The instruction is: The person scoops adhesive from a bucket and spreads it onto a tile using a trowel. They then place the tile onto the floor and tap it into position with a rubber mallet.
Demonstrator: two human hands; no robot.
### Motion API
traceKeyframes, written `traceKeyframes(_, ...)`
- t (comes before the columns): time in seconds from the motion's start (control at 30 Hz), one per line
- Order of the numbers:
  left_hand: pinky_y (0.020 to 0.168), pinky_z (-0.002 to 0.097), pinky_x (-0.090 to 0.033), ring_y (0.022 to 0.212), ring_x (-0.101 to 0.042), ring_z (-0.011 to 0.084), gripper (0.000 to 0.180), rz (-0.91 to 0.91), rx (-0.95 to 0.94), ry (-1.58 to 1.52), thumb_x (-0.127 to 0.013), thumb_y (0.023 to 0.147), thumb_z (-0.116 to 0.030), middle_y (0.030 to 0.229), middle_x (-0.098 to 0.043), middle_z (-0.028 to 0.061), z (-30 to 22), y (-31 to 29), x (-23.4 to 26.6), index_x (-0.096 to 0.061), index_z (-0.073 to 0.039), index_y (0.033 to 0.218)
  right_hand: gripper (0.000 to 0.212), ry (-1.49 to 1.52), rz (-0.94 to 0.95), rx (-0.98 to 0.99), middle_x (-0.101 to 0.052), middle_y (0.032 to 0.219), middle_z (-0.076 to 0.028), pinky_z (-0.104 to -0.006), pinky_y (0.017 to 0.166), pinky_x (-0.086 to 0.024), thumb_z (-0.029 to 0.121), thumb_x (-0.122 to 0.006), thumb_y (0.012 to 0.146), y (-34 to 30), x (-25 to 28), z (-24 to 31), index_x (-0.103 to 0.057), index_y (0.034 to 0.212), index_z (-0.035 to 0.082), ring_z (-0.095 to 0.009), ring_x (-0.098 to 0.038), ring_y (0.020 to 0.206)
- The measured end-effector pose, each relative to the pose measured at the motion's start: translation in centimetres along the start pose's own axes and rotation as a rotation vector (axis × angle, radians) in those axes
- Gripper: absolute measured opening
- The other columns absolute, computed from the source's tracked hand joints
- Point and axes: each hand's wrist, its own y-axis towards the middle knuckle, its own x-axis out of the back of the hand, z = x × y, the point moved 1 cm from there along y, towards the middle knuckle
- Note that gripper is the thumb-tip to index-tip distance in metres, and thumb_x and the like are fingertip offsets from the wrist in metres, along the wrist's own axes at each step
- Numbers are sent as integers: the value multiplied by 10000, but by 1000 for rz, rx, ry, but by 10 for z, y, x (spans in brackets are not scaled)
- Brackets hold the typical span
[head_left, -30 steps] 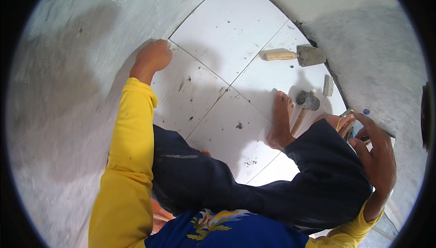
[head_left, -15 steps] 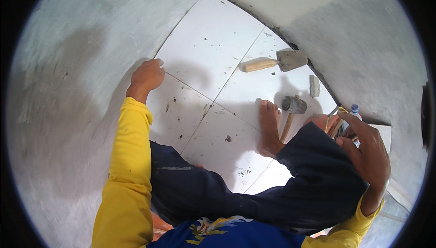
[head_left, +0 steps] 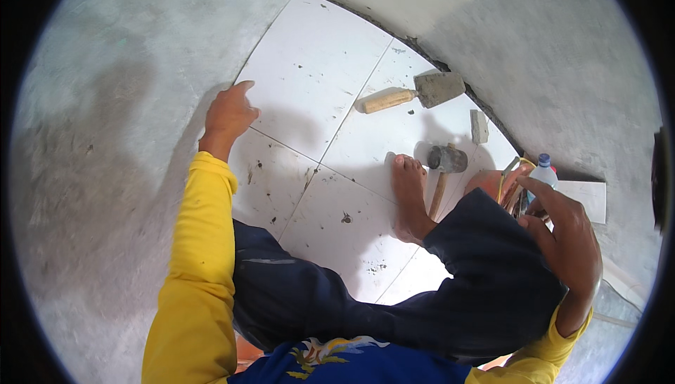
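My left hand (head_left: 230, 115) is at the left wall, over the edge of the white floor tiles (head_left: 320, 50). Its thumb and forefinger are spread apart with nothing between them, and the other fingers are hidden behind the hand. On the right, my right hand (head_left: 568, 243) hangs beside my bent knee, its fingers loosely curved and apart, holding nothing I can see. Just beyond it stand a clear plastic bottle with a blue cap (head_left: 543, 169) and an orange-red container (head_left: 485, 183) holding small items that I cannot make out.
A wooden-handled trowel (head_left: 439, 89) lies near the far right wall, with a small grey block (head_left: 479, 126) closer in. Beside my bare foot (head_left: 410, 197) lies a black-headed mallet (head_left: 448, 160). A white tile piece (head_left: 585, 200) sits against the right wall.
My left thumb and forefinger have opened wider at the wall. The view has shifted slightly, so the floor and tools appear further left. My right hand stays by the knee.
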Motion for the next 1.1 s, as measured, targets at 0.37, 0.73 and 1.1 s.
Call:
traceKeyframes(0.37,915,451,-571,982,-738,343,512,85,16,-57,-782,916,-246,1067,-782,154,-20,-7,29,-674,-80,1388,647,-17,32,49,-710,951,-197,-428,769,-549,-45,-774,843,19,5,5,-621,1463,58,-338,-692,810)
traceKeyframes(0.73,967,541,-509,909,-736,318,288,347,-251,-100,-752,944,-319,873,-752,114,-84,-143,81,-706,-58,1058,530,-78,397,166,-776,895,-175,-413,701,-575,127,-661,1042,111,28,26,-546,1559,116,-295,-747,751)
traceKeyframes(1.1,990,555,-520,998,-741,406,403,459,327,-578,-721,953,-410,963,-776,174,-106,-269,100,-747,-24,1065,620,-48,815,80,-768,1166,-238,-421,911,-561,187,-734,989,74,-32,-39,-536,1563,59,-323,-746,1011)
